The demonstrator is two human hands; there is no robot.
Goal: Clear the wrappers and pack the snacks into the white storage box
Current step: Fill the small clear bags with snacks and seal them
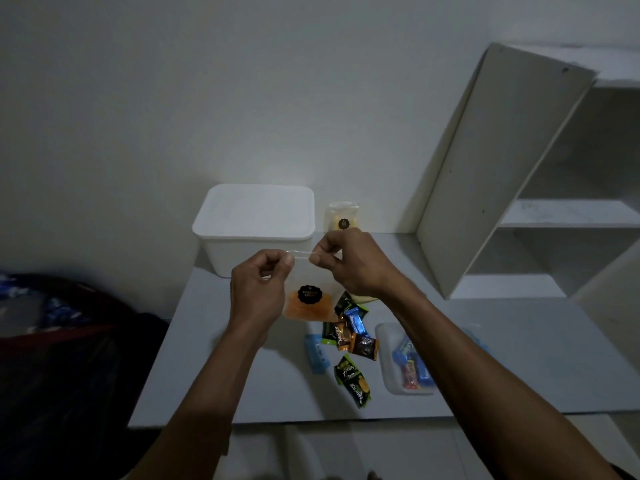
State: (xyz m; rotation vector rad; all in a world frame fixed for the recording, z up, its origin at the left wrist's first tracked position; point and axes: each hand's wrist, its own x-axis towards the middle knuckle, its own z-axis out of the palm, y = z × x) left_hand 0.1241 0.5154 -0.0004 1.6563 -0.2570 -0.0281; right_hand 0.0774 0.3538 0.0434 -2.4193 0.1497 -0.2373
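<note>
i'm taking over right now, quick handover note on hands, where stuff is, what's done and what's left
Left hand and right hand each pinch the top edge of a clear pouch of orange snacks, held above the table.
White storage box at the back, lid on.
A second pouch stands beside the box.
Small snack packets lie loose; more sit in a clear tray.
Nothing visibly packed.
Left: open box, load all snacks, clear wrappers.

White storage box [256,223], orange-filled clear pouch [306,303] with black label, green, blue and brown sachets [349,337].
</note>
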